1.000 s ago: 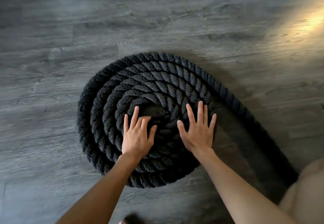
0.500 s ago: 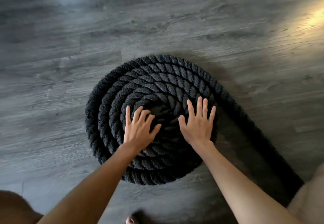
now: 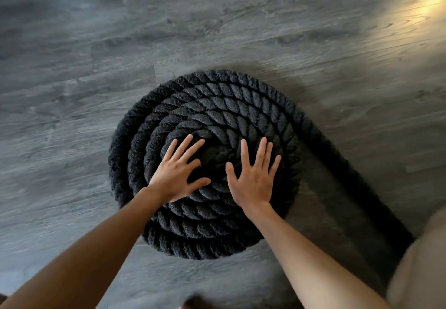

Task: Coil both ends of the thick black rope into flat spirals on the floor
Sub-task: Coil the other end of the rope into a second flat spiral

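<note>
The thick black rope (image 3: 217, 105) lies on the grey wood-grain floor (image 3: 72, 91) just ahead of the person, wound into a flat spiral of about five or six close turns, each touching the next. The turns sit level with no loop riding over another, and the centre looks tightly packed, though part of it is hidden under the hands. From the far right edge of the spiral the free run of rope (image 3: 357, 178) peels away and curves down to the right, near a pale knee (image 3: 420, 272), where it leaves the view.

The left hand (image 3: 177, 173) rests flat on the inner turns left of centre, fingers spread and palm down. The right hand (image 3: 253, 178) lies the same way right of centre, a small gap between the two thumbs. Neither hand grasps anything; both are splayed flat, pressing on the coil from above.

As a judgement, this first spiral is well along but not finished: the tail is not yet wound in, so the coil probably needs more turning to draw in further rope. How much rope remains cannot be told, as it runs out of frame. The rope's other end is nowhere in view, so whether a second spiral exists cannot be said.

A warm patch of light (image 3: 424, 6) falls on the floor at the top right, well apart from the rope.
</note>
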